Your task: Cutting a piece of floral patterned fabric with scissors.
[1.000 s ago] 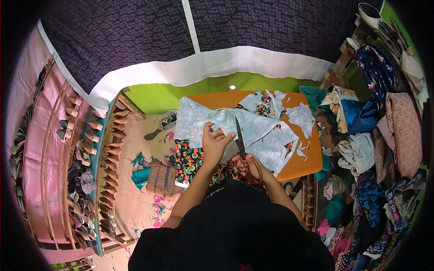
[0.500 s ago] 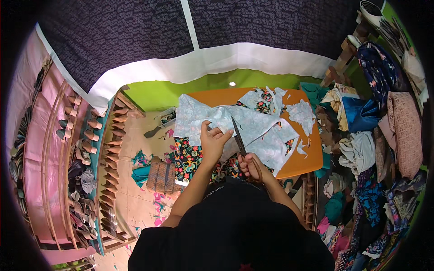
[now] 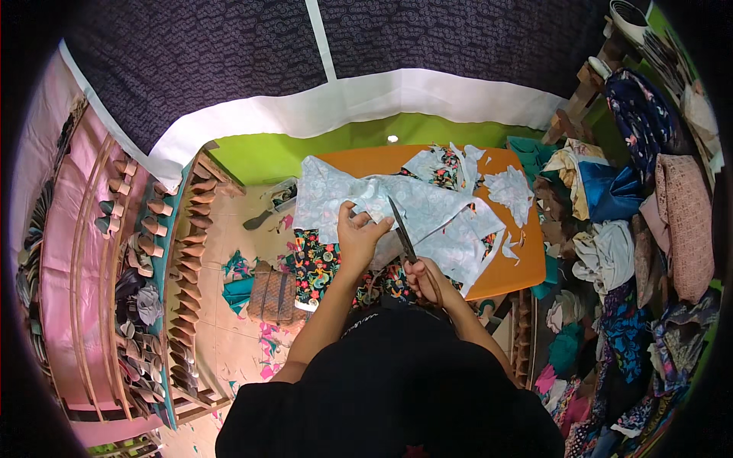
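My right hand [image 3: 422, 278] is closed round the handles of dark-bladed scissors [image 3: 404, 235], whose blades point up and away over the cloth. To their left, my left hand [image 3: 362, 238] has curled fingers gripping the patterned fabric [image 3: 332, 195], its thumb stretched toward the blades. The fabric's pale underside faces up across most of the table. Its black floral printed side [image 3: 317, 267] shows where it hangs over the near left edge. How far apart the blades stand is hard to make out.
On the orange table [image 3: 527, 256], pale fabric scraps [image 3: 510, 195] lie at the far right. Racks of wooden shoe lasts [image 3: 195, 252] stand at the left. Piled cloths [image 3: 607, 256] fill the right side. Scraps and a woven brown bag [image 3: 271, 296] are on the floor.
The scissor tips have shifted very slightly left. My left fingers have curled in a little more on the fabric. Otherwise things look the same.
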